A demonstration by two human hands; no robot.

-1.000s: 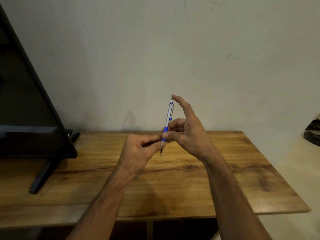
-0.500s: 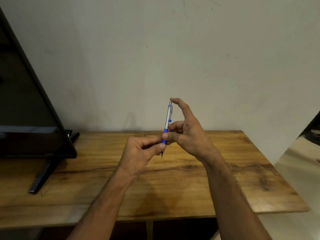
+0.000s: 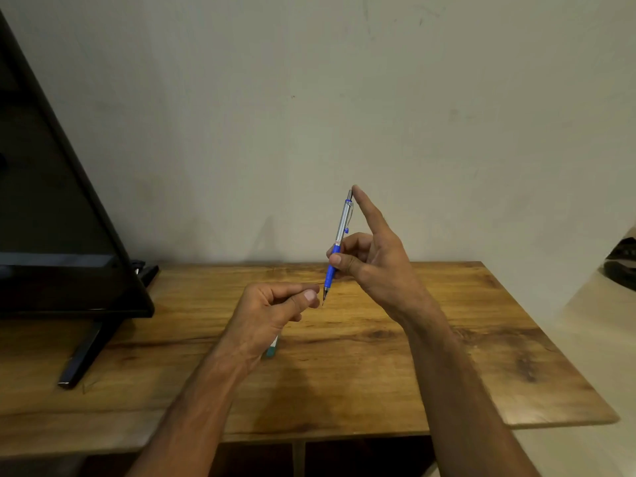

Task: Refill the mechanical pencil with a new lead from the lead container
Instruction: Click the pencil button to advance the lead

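Mechanical pencil (image 3: 339,241): silver barrel, blue grip, held near upright above table's middle, tip down. Right hand (image 3: 375,259): thumb and fingers pinching blue grip, index fingertip on top cap. Left hand (image 3: 272,311): just left of pencil tip, thumb and forefinger pressed together (whether anything pinched, cannot tell). Teal lead container (image 3: 272,349): on wooden table (image 3: 447,356), mostly hidden under left wrist. Black monitor (image 3: 51,201): table's left edge.

Pencil (image 3: 339,239) in my right hand (image 3: 375,266) was silver, blue grip. Table (image 3: 447,339) at 6 o'clock: brown, dark wood grain. Monitor (image 3: 51,201) at 9 o'clock: black.
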